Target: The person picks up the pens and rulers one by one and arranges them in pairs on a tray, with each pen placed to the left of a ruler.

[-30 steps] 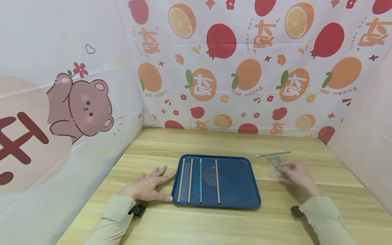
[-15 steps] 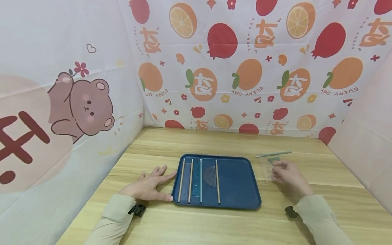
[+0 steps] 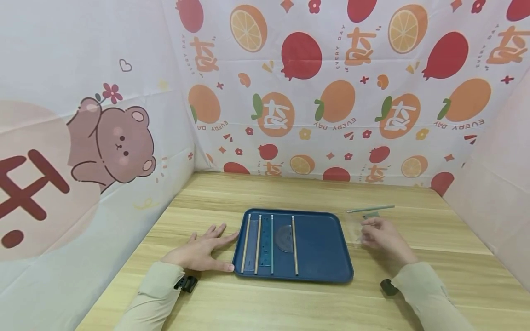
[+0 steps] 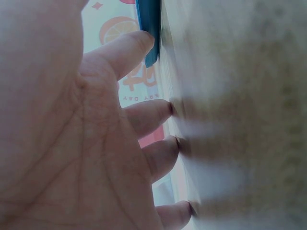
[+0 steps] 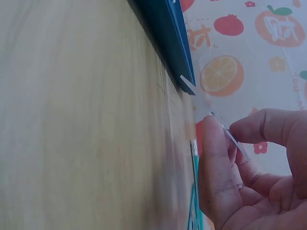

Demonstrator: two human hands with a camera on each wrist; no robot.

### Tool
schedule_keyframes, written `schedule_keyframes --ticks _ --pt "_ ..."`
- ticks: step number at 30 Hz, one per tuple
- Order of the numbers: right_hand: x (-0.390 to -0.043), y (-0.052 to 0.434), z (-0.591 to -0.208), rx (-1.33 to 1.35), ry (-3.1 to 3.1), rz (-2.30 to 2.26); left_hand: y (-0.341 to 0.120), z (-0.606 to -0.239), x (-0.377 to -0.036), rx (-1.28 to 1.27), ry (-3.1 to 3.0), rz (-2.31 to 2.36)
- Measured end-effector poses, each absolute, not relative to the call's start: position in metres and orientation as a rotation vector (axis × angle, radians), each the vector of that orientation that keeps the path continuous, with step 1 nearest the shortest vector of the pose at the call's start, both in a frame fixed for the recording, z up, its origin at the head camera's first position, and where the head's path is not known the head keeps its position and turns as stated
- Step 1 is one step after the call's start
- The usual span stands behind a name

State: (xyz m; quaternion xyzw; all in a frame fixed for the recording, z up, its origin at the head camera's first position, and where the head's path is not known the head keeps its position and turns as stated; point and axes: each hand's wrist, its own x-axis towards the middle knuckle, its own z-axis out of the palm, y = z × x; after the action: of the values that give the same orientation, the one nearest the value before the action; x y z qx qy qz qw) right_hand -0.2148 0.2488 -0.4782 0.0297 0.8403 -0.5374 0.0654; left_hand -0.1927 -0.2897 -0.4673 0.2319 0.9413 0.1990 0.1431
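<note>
Fingers of the right hand (image 3: 383,236) pinch a clear plastic triangle (image 5: 218,122) just right of the blue tray (image 3: 323,257) — the left hand (image 3: 200,253) lies flat, fingers spread, against the tray's left edge.

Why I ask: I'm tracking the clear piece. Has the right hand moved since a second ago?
Yes. The right hand, pinching the clear plastic set square, has shifted left toward the dark blue plastic tray.
</note>
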Motion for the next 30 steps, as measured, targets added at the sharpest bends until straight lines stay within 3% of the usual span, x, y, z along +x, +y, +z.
schedule_keyframes --ticks 30 --pt "-0.212 0.196 -0.473 0.042 2.508 -1.632 -0.29 -0.468 -0.193 0.662 2.719 0.567"
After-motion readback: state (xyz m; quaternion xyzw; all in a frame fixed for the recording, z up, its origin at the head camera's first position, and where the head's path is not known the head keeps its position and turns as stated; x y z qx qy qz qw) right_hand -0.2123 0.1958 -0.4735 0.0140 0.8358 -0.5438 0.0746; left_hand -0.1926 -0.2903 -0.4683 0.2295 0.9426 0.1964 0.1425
